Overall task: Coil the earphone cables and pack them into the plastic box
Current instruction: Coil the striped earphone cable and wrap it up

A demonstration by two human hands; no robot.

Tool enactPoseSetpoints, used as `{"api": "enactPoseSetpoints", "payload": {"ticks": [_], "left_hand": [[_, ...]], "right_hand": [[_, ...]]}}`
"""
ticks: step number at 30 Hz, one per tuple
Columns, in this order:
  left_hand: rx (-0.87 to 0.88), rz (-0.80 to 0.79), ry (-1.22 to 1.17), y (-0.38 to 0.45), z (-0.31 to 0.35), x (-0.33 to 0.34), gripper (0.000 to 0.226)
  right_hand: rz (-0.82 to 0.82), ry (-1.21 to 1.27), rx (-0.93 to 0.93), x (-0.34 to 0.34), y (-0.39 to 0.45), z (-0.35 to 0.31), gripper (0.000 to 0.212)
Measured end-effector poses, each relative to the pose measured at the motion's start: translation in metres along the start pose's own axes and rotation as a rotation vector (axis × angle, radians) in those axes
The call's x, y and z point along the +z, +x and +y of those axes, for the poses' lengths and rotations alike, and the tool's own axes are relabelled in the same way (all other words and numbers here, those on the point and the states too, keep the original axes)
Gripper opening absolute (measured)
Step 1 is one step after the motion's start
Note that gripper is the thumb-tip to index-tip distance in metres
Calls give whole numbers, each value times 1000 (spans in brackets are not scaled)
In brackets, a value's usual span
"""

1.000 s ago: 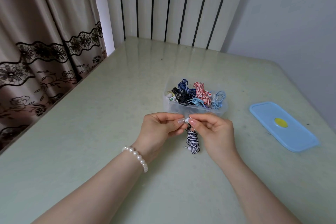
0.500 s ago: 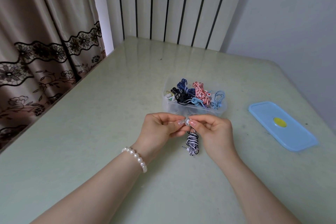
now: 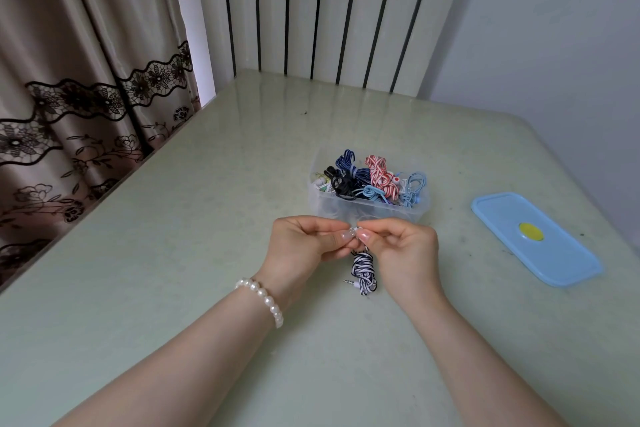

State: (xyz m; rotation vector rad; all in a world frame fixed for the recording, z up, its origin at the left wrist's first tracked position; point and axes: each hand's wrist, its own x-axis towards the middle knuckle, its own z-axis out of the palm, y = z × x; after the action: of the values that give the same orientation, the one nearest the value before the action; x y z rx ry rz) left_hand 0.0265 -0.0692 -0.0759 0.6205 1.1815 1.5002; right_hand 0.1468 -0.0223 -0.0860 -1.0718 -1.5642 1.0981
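A pale green table [image 3: 173, 270] carries a blue lid [image 3: 535, 239] at the right and a clear plastic box [image 3: 369, 210] holding coiled earphone cables [image 3: 374, 177] (blue, red-striped, black). Just in front of the box, the left hand [image 3: 304, 243] and right hand [image 3: 405, 250] each pinch, fingertips closed, the top of a black-and-white coiled cable [image 3: 363, 272] hanging between them.

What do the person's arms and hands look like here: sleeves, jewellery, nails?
Both forearms are bare, with no sleeves in view. The left hand has a bracelet of round white pearl beads at its wrist. The right hand wears nothing. The visible fingernails are long and glossy, pale pink.
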Motion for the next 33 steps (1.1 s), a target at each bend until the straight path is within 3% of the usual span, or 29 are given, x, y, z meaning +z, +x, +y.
{"api": "enactPoseSetpoints", "payload": {"ticks": [6, 11, 17, 20, 23, 27, 33], "left_hand": [[9, 17, -25, -3, 0, 6, 8], [30, 32, -32, -7, -1, 10, 11], [70, 5, -40, -10, -5, 15, 20], [78, -22, -41, -12, -7, 18, 21], [108, -32, -25, -11, -5, 16, 19], [133, -5, -1, -6, 0, 10, 17], [165, -7, 124, -3, -1, 6, 19]], "right_hand": [[85, -67, -51, 3, -4, -4, 35], [172, -233, -180, 6, -5, -1, 16], [275, -327, -343, 5, -3, 7, 18], [277, -272, -303, 2, -1, 9, 24], [181, -79, -187, -4, 0, 4, 33], [1, 242, 32, -9, 3, -6, 19], [-55, 330, 108, -12, 1, -8, 15]]}}
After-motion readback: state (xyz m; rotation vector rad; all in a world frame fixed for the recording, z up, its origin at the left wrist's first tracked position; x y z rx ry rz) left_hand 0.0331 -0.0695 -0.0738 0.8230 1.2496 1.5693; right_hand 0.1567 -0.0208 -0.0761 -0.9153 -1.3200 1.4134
